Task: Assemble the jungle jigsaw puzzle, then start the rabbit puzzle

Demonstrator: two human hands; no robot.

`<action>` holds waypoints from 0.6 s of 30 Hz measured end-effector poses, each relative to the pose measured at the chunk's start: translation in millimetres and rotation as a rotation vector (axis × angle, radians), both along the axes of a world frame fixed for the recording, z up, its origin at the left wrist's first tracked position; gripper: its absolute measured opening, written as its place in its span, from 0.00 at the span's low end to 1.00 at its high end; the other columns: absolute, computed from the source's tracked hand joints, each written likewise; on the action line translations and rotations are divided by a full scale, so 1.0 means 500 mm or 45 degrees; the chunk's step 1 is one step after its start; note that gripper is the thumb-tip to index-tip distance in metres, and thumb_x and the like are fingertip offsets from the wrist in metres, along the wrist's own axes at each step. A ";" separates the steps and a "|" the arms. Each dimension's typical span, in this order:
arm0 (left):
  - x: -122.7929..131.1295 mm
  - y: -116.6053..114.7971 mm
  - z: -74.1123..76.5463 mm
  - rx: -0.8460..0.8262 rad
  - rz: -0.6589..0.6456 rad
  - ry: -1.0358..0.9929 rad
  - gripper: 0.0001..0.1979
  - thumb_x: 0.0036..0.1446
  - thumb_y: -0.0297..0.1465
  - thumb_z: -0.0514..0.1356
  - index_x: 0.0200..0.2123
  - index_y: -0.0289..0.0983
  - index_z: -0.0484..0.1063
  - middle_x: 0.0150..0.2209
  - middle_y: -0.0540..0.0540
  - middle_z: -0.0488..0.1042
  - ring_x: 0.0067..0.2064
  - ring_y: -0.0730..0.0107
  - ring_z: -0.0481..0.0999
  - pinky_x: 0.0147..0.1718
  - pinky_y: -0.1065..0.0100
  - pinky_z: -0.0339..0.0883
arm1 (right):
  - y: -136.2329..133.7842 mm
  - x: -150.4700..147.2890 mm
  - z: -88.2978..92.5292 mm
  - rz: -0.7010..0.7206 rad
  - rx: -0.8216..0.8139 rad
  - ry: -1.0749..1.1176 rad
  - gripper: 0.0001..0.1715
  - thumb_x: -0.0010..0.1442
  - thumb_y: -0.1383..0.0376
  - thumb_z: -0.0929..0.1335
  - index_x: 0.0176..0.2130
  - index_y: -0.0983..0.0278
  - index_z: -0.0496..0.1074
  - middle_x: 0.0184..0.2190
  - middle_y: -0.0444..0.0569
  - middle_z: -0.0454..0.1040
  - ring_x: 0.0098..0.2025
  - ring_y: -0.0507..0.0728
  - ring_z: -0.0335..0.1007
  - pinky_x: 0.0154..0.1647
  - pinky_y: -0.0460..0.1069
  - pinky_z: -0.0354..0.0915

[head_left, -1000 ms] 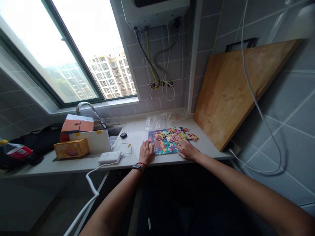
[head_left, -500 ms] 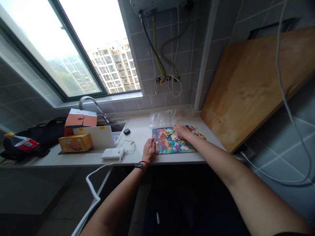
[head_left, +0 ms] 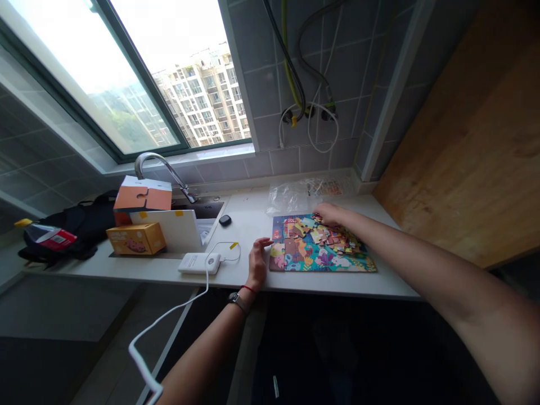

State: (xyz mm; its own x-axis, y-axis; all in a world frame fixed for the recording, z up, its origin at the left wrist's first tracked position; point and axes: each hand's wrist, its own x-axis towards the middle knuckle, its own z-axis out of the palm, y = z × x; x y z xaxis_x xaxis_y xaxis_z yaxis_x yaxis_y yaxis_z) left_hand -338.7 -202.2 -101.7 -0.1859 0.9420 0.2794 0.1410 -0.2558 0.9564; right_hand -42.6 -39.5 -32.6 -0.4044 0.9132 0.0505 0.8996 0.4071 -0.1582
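Note:
A colourful jigsaw puzzle (head_left: 304, 260) lies flat on the white counter, its lower part fitted together. Loose puzzle pieces (head_left: 343, 242) are heaped over its middle and right side. My right hand (head_left: 331, 214) reaches across to the upper edge, fingertips pinched down on a small dark and red puzzle piece (head_left: 317, 217), mostly covered by the fingers. At the puzzle's left edge is my left hand (head_left: 257, 261), open and resting on its side, fingers pointing towards the board. Nothing shows in its grasp.
Behind the puzzle lies a crumpled clear plastic bag (head_left: 289, 197). Left of my left hand are a white power bank (head_left: 199, 262) with a cable and a small black disc (head_left: 225, 220). A yellow box (head_left: 137, 239) stands by the sink (head_left: 206, 209). A wooden board (head_left: 472, 152) leans at right.
My left hand has drawn back off the puzzle's left edge, uncovering its corner pieces. My right hand stays at the upper part, its fingers more curled. The view has shifted closer.

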 end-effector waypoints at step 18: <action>-0.007 -0.008 0.012 -0.050 -0.006 -0.017 0.37 0.70 0.61 0.40 0.43 0.38 0.76 0.40 0.39 0.83 0.47 0.54 0.82 0.53 0.52 0.72 | -0.076 0.072 0.053 0.012 -0.082 0.293 0.27 0.51 0.69 0.80 0.51 0.70 0.80 0.52 0.59 0.76 0.50 0.63 0.73 0.56 0.53 0.68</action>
State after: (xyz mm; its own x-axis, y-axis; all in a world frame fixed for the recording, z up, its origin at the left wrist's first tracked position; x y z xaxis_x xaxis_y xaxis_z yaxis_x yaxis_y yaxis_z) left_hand -342.3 -206.4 -95.7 -0.1850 0.9531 0.2396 0.1273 -0.2185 0.9675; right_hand -6.8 -77.6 -6.0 -0.3977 0.9137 0.0838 0.8330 0.3978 -0.3844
